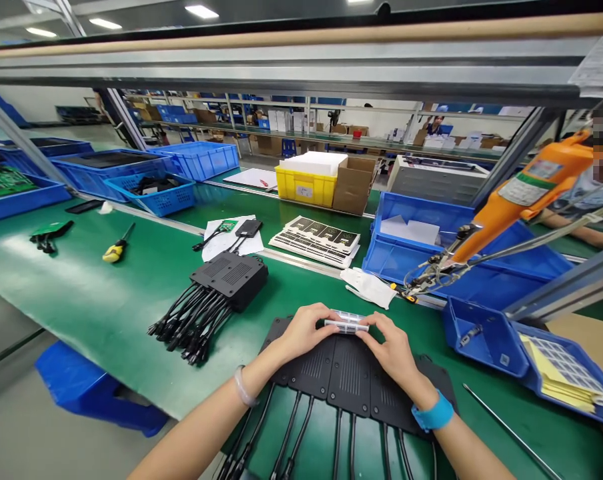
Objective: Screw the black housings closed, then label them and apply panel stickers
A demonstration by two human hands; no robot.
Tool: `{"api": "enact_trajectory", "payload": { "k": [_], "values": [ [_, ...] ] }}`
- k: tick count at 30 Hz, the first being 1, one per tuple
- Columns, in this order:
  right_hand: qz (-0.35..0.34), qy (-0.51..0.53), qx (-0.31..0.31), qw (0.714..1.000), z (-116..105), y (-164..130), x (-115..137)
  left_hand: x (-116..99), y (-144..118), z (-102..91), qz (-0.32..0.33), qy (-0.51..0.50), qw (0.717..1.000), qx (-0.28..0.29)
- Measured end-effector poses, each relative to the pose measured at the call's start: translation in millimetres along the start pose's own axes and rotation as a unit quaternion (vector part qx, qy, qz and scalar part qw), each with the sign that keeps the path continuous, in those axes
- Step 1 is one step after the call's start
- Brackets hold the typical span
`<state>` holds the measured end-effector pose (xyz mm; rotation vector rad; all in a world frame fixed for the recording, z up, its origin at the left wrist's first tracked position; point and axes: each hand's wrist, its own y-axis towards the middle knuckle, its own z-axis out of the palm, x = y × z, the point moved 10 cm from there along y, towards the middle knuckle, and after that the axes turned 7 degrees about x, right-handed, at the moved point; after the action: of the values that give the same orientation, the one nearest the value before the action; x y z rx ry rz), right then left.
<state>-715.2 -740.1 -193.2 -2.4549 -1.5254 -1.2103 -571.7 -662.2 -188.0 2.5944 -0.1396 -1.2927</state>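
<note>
A flat black device housing (pixel 351 373) lies on the green bench in front of me, several black cables trailing from its near edge. Both hands meet at its far edge. My left hand (pixel 304 330) and my right hand (pixel 394 347) pinch the two ends of a small clear plastic strip (pixel 347 323) held just above the housing.
A second black housing with bundled cables (pixel 216 287) lies to the left. An orange electric screwdriver (pixel 526 190) hangs at right over blue bins (pixel 461 267). A white glove (pixel 369 287), label sheets (pixel 316 240), a yellow-handled screwdriver (pixel 115 250) and a yellow bin (pixel 306 185) sit farther back.
</note>
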Motion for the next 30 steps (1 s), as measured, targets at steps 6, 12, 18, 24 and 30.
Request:
{"api": "enact_trajectory", "payload": {
  "k": [6, 12, 18, 24, 30],
  "values": [
    [0.013, 0.048, -0.033, 0.998, 0, 2, -8, 3, -1, 2.5, 0.016, -0.002, 1.0, -0.016],
    [0.013, 0.042, -0.029, 0.999, -2, 0, -11, 6, -1, 2.5, 0.025, 0.004, 0.999, -0.028],
    [-0.035, -0.051, -0.064, 0.996, -21, -5, 8, 5, -2, 1.3, 0.027, 0.009, 0.999, -0.029],
    [-0.109, -0.147, -0.062, 0.981, -26, -5, 36, 6, -1, 1.2, 0.027, 0.008, 0.999, -0.032],
    [-0.136, -0.167, -0.063, 0.974, -25, -6, 42, 7, -1, 2.2, 0.032, 0.01, 0.999, -0.031]
  ]
}}
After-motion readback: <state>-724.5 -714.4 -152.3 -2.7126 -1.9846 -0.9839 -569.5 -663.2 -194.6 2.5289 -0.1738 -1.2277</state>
